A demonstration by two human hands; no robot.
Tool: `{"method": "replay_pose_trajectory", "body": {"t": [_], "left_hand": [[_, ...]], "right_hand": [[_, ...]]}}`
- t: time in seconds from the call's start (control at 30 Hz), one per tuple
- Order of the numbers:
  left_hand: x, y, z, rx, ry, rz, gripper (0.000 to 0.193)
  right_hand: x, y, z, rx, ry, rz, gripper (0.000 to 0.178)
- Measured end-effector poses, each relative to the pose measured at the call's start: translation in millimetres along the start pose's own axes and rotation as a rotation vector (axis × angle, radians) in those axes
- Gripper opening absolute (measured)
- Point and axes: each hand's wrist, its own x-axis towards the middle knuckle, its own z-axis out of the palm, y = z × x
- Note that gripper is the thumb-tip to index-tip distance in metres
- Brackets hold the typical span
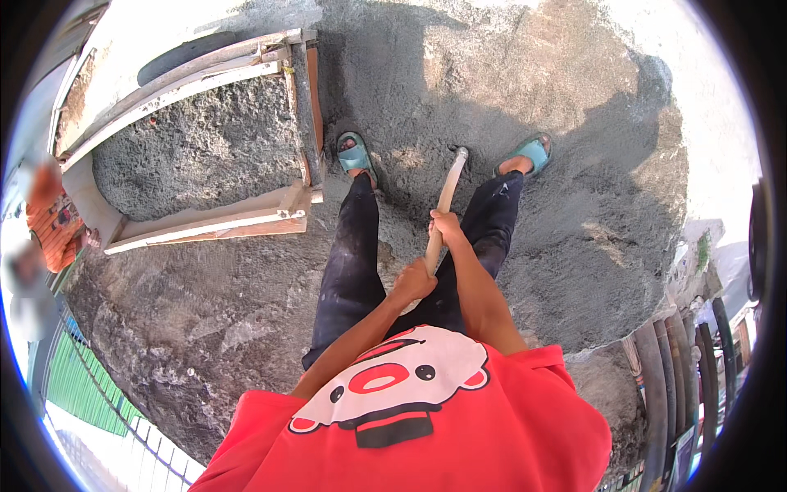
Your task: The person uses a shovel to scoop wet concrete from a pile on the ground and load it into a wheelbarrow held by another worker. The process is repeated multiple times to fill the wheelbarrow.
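Observation:
Both my hands grip the pale wooden handle of what looks like a hoe (449, 190), slanting up and away between my legs. My left hand (414, 284) wraps the near end of the handle. Farther along it, my right hand (445, 225) is closed around the shaft. The far end meets the grey wet mortar (426, 98), where the blade is mostly hidden. My feet stand in the mortar on either side, in a left teal sandal (356, 154) and a right teal sandal (534, 154).
Left of my feet lies a wooden frame box (205, 232) holding rough grey mix (197, 148). At the far left is a person in orange (54, 217), partly blurred. Several dark curved lengths (660, 369) stand at the lower right. Green corrugated sheeting (86, 373) shows beyond the lower-left edge.

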Motion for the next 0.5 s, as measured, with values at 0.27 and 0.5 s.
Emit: {"method": "replay_pose_trajectory", "body": {"t": [0.27,0.5], "left_hand": [[-127.4,33.3,-52.9,0.135,-0.089,0.165,0.048],[-224.9,7.3,-166.6,0.174,-0.090,0.450,0.043]], "right_hand": [[-107.6,-0.3,-36.5,0.272,-0.227,-0.069,0.015],[-122.4,-50.9,-15.7,0.565,-0.271,-0.260,0.019]]}}
